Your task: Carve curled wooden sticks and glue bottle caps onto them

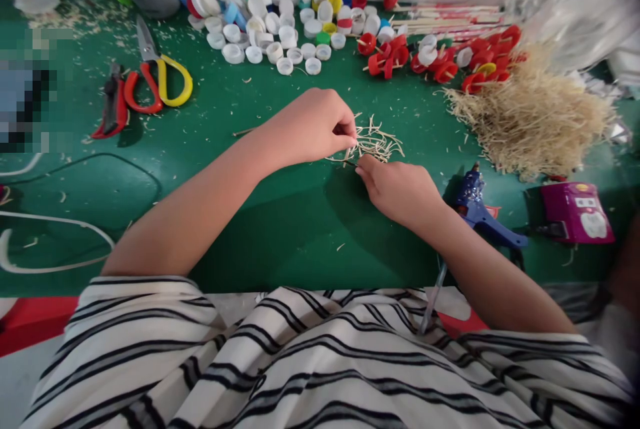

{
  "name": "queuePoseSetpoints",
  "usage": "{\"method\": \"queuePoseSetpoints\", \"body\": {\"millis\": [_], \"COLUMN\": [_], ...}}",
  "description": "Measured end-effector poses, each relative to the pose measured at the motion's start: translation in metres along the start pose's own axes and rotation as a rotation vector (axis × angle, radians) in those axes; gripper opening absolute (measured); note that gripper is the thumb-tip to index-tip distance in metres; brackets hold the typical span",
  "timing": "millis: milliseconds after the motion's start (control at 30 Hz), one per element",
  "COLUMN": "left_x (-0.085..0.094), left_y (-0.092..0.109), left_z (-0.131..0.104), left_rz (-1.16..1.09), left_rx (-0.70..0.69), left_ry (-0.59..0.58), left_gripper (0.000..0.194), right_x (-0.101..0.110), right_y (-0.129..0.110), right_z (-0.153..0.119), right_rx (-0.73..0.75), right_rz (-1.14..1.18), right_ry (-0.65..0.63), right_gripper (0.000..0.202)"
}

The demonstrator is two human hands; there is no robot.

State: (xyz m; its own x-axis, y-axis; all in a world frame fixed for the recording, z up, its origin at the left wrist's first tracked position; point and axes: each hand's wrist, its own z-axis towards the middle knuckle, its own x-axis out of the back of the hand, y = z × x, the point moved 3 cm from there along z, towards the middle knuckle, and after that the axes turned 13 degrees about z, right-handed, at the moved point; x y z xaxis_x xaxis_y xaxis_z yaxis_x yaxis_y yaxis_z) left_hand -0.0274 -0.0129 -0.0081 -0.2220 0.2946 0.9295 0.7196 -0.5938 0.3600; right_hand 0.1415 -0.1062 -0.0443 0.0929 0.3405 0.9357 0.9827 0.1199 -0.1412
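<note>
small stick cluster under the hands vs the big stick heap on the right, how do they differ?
The small stick cluster is thin and scattered flat; the big stick heap is dense and mounded. The cluster lies mid-table, touched by the left hand and right hand; the heap sits untouched beside the red caps. Both are pale, straw-coloured sticks on the green table.
</note>
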Motion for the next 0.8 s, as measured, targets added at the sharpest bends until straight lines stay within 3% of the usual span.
{"method": "queuePoseSetpoints", "body": {"millis": [167, 600, 800], "left_x": [-0.0022, -0.0037, -0.005], "left_y": [-0.0018, -0.0002, -0.003], "left_z": [0.001, 0.0018, 0.0036], "left_rz": [0.018, 0.007, -0.008], "left_rx": [0.021, 0.045, 0.053], "left_ry": [-0.003, 0.021, 0.037], "left_gripper": [0.025, 0.024, 0.02], "right_x": [0.0051, -0.002, 0.0018], "right_y": [-0.0024, -0.0012, -0.0002], "right_z": [0.0036, -0.0022, 0.003], "right_rx": [-0.019, -0.018, -0.043], "right_rz": [0.006, 0.031, 0.06], "right_ry": [0.076, -0.009, 0.034], "right_gripper": [0.05, 0.046, 0.049]}}
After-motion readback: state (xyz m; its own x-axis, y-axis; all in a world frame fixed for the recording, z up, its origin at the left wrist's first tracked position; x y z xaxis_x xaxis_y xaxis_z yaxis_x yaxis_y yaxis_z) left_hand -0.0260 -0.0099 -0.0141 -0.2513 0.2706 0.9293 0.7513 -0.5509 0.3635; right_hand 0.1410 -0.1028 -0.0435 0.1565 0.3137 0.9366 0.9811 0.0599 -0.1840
